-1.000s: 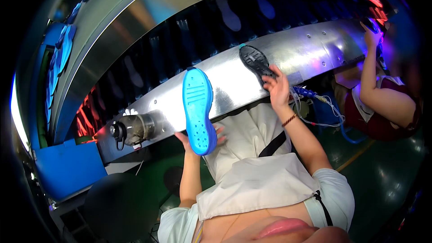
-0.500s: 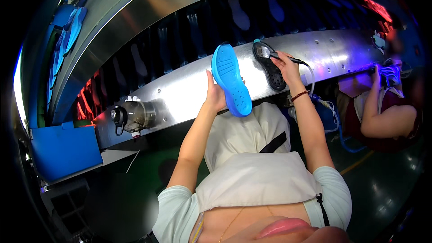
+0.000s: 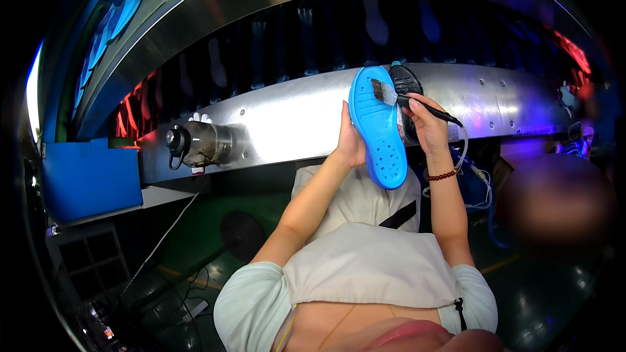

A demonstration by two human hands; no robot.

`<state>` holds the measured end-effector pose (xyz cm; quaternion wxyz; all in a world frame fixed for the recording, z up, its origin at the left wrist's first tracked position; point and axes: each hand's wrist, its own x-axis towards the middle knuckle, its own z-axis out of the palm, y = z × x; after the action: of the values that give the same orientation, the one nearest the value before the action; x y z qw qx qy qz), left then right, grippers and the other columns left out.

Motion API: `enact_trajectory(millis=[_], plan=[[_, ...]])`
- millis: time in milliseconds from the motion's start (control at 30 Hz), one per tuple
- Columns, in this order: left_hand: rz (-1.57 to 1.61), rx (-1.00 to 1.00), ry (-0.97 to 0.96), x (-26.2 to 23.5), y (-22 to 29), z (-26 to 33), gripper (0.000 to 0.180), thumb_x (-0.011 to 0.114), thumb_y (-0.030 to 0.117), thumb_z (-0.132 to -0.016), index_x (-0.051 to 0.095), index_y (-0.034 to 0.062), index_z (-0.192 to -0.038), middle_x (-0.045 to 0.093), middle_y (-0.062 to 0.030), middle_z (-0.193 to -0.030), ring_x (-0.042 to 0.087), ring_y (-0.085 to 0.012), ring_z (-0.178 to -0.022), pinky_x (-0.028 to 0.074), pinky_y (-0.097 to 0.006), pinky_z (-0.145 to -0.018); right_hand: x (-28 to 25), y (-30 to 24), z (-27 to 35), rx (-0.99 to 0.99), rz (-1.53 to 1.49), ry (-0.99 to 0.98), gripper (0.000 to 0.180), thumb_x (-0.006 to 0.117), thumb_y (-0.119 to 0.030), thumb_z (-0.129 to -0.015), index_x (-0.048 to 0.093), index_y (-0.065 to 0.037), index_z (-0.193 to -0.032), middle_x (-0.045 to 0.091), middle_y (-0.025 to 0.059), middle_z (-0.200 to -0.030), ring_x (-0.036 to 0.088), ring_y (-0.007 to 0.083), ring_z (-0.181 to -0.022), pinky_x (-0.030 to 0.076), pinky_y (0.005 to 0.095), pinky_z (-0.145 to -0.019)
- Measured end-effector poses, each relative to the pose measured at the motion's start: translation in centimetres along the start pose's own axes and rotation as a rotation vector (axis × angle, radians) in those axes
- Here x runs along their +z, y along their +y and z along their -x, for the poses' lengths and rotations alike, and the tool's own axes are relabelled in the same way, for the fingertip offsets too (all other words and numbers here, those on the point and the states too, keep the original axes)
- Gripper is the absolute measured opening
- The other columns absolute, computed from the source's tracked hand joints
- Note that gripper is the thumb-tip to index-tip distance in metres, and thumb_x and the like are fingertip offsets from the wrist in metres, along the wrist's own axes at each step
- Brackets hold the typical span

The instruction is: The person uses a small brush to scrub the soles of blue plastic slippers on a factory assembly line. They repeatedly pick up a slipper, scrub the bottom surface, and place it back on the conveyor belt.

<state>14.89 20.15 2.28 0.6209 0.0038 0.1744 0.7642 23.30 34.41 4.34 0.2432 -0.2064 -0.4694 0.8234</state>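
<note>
My left hand (image 3: 352, 138) is wrapped round the side of a bright blue shoe sole (image 3: 377, 117), which it holds up tilted over the metal ledge. Grooves run across the sole's upper part and small holes dot its lower part. In my right hand (image 3: 427, 120) is a flat brush (image 3: 386, 92) with a black handle and a pale tube trailing from its end. The bristles touch, or hover just over, the grooved part of the blue sole. Behind it a black sole (image 3: 407, 81) lies on the ledge, partly hidden by the blue sole and my right hand.
The shiny metal ledge (image 3: 293, 111) crosses in front of me, with a dark bottle (image 3: 205, 143) on its left. Beyond it, several soles (image 3: 376, 19) stand in a dark row. A blue box (image 3: 91, 179) is at left. Another person (image 3: 554, 202), blurred, is close at right.
The brush has moved from the black sole onto the blue sole. My left hand has brought the blue sole nearer the black one. The view has shifted, and the other person appears closer.
</note>
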Motion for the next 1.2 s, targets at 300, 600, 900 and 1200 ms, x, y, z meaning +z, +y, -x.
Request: enact_trajectory(millis=[300, 600, 900, 1200], plan=[[-0.093, 0.117, 0.001, -0.2, -1.6, -0.5, 0.088, 0.009, 0.073, -0.076, 0.039, 0.0051, -0.124, 0.050, -0.0203, -0.111, 0.052, -0.0304, -0.099, 0.040, -0.043, -0.089, 2.5, -1.0, -0.3, -0.048, 0.189, 0.093, 0.020, 0.061, -0.006, -0.078, 0.060, 0.003, -0.095, 0.061, 0.0063, -0.081, 0.056, 0.0102, -0.072, 0.046, 0.0215, -0.064], [-0.179, 0.265, 0.271, 0.5, 2.0, -0.1, 0.088, 0.010, 0.074, -0.075, 0.042, 0.0040, -0.118, 0.053, -0.0179, -0.099, 0.054, -0.0284, -0.092, 0.044, -0.043, -0.081, 4.7, -2.5, 5.1, -0.435, 0.995, -0.358, 0.017, 0.065, -0.005, -0.069, 0.063, 0.002, -0.085, 0.064, 0.0149, -0.083, 0.063, 0.0219, -0.076, 0.048, 0.0276, -0.070], [-0.111, 0.102, -0.027, 3.1, 1.7, 2.6, 0.089, 0.008, 0.073, -0.075, 0.037, 0.0054, -0.124, 0.051, -0.0188, -0.108, 0.056, -0.0307, -0.092, 0.046, -0.045, -0.082, 6.4, -7.3, 2.9, -0.174, 0.578, -0.221, 0.018, 0.060, -0.002, -0.076, 0.062, 0.001, -0.093, 0.061, 0.0037, -0.076, 0.056, 0.0072, -0.068, 0.045, 0.0180, -0.061], [-0.151, 0.303, 0.079, 5.2, 1.9, 2.3, 0.084, 0.011, 0.071, -0.077, 0.039, 0.0065, -0.123, 0.052, -0.0147, -0.108, 0.054, -0.0267, -0.095, 0.046, -0.040, -0.083, 6.0, -8.3, 3.1, -0.120, 0.561, -0.413, 0.017, 0.062, -0.005, -0.075, 0.062, 0.003, -0.090, 0.064, 0.0100, -0.082, 0.060, 0.0124, -0.075, 0.048, 0.0225, -0.064]])
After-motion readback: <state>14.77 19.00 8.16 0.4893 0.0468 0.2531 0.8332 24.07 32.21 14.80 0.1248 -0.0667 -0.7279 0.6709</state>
